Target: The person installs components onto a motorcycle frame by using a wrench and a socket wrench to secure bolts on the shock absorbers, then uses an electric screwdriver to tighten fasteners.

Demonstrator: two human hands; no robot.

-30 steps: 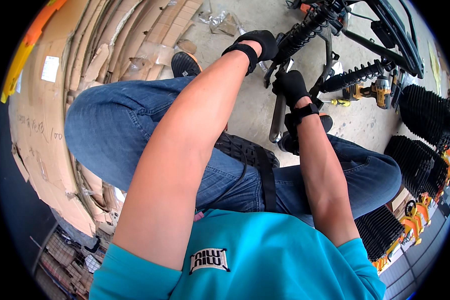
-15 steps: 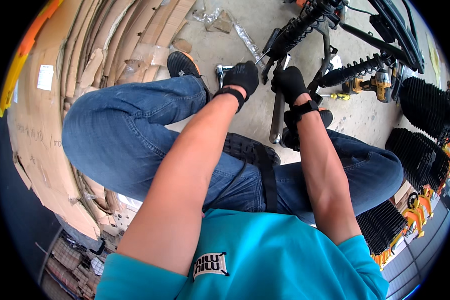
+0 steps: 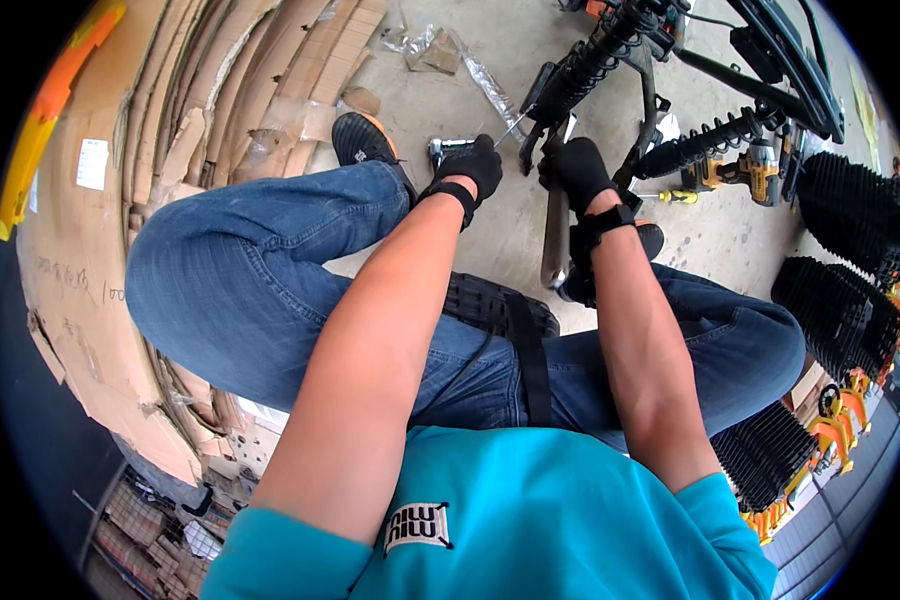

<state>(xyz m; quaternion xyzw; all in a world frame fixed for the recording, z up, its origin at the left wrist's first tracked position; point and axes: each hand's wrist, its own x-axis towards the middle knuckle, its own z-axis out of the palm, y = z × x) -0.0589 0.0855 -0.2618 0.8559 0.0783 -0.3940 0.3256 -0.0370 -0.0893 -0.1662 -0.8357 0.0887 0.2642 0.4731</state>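
My left hand, in a black glove, is closed around a thin metal rod. The rod slants up to the right, its far end by the lower end of a black coil-spring shock absorber. My right hand, also gloved, is wrapped round a dark grey metal bar; the bar's rounded end points toward me. Just beyond my left hand, a silver metal tool lies on the floor, partly hidden by the glove.
Stacked cardboard stands at the left. To the right are a yellow-and-black power drill, a yellow-handled screwdriver, a second shock absorber and black ribbed parts. A clear plastic strip lies on the concrete floor.
My left hand has moved slightly left and down, farther from the shock absorber's lower end, still on the rod. My right hand keeps its grip on the bar, almost unmoved.
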